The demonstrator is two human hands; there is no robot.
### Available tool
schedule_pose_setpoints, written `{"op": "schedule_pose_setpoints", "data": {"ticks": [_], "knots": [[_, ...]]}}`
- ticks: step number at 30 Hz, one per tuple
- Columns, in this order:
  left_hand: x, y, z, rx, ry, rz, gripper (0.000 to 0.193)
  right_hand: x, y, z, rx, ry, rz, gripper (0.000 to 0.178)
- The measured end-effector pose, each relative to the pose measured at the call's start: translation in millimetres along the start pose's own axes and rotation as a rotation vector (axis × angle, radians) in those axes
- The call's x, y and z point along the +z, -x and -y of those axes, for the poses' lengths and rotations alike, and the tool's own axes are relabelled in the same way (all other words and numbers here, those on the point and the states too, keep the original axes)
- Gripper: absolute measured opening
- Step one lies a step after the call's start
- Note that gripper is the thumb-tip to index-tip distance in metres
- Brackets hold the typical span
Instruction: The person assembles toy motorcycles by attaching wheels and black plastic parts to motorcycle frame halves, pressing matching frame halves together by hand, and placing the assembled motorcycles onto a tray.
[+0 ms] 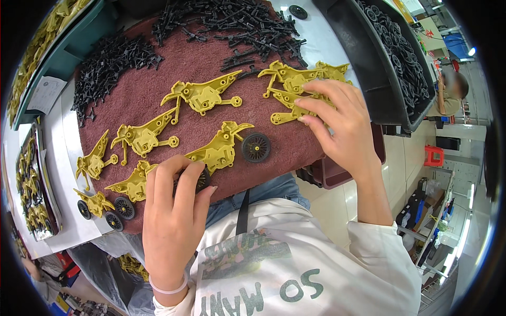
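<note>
Several yellow parts (203,97): mustard, open-faced shells with raised posts, curved points and ring-ended arms, lying in two slanting rows on a maroon towel (253,113).
Left wheels (114,221): three, black and spoked, at the ends of the lower left parts.
Left hand (176,197): back upward, fingers bent, thumb and fingertips narrowly set about a partly hidden black wheel (203,179); how firmly it grips, I cannot tell.
Middle part (219,149): beside the left fingertips, with a thin-spoked wheel (256,147), yellow at its centre, at its right end.
Right hand (337,113): fingers half spread, thumb apart, tips at the right cluster; whether it holds one, I cannot tell.
Right cluster (290,76): yellow parts close together, some overlapping, partly covered by the fingers.
Left edge: a green bin (66,60) of yellow pieces, and a tray (48,181) of yellow and black ones on the white table (66,137).
Far edge: heaps of small black pieces (116,60) along the towel.
Room: towel shows between the upper middle part and the right cluster, and right of the spoked wheel.
Near edge: towel meets the person's lap.
Right edge: a black bin (363,63) of wheels stands close to the right hand.
</note>
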State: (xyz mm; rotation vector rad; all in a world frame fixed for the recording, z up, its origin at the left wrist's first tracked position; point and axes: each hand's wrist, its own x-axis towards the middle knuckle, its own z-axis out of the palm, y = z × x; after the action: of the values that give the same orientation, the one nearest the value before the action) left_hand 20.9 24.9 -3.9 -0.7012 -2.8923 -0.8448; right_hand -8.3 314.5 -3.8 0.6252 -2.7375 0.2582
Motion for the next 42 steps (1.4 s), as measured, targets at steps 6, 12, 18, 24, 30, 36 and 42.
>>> {"op": "schedule_pose_setpoints", "data": {"ticks": [6,12,18,24,30,36,42], "knots": [[1.4,1.3,-1.7,-0.004,0.056,-0.068,0.040,10.7,-3.7,39.4,-0.061,-0.304,0.000,0.025],[2.0,1.3,-0.2,0.006,0.058,-0.053,0.040,23.5,-3.6,45.6,-0.102,-0.338,0.004,0.026],[4.3,1.6,4.1,0.072,0.026,-0.026,0.042,25.1,-5.4,45.2,-0.111,-0.343,0.011,0.025],[11.5,4.2,5.7,0.040,0.012,-0.081,0.042,24.4,-6.2,45.0,-0.108,-0.335,0.016,0.026],[11.2,1.5,4.6,0.028,-0.021,-0.121,0.041,16.7,-8.1,45.4,-0.058,-0.415,0.031,0.026],[9.1,3.4,5.7,-0.007,-0.015,-0.077,0.039,8.3,-66.1,-60.5,0.069,-0.316,-0.222,0.026],[5.2,3.3,1.1,-0.012,0.013,-0.074,0.036,59.5,-120.8,-157.9,0.113,-0.003,0.121,0.040]]}}
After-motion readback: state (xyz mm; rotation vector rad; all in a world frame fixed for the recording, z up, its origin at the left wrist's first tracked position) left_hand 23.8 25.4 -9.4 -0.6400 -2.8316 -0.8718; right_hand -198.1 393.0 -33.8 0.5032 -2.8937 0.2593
